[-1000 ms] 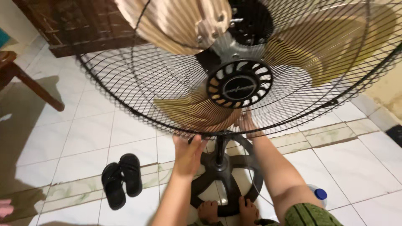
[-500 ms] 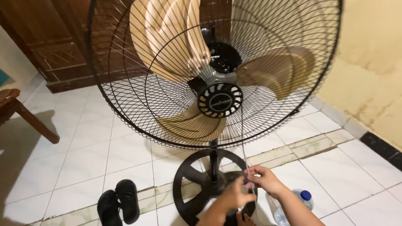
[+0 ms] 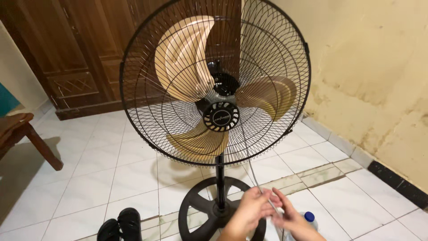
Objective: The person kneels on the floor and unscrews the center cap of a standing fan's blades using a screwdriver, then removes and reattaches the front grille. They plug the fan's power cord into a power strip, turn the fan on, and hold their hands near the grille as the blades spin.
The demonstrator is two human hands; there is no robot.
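Observation:
A black standing fan (image 3: pixel 221 116) with three gold blades inside a wire cage (image 3: pixel 267 49) stands on a round black base (image 3: pixel 196 205) in front of me. Low in the view my left hand (image 3: pixel 249 212) and my right hand (image 3: pixel 292 218) meet in front of the base. Both pinch a thin grey cord or wire (image 3: pixel 254 176) that runs up toward the cage. The fingers of both hands are closed on it.
A bottle with a blue cap (image 3: pixel 309 218) stands on the white tiled floor by my right hand. Black sandals (image 3: pixel 120 225) lie at the lower left. A wooden chair leg (image 3: pixel 40 145) is at the left, a wooden cabinet (image 3: pixel 80 53) behind, a yellow wall (image 3: pixel 370 80) at the right.
My hands have come off the lower rim of the cage and dropped in front of the base, where they hold the thin cord. The view has pulled back and risen, showing the whole fan.

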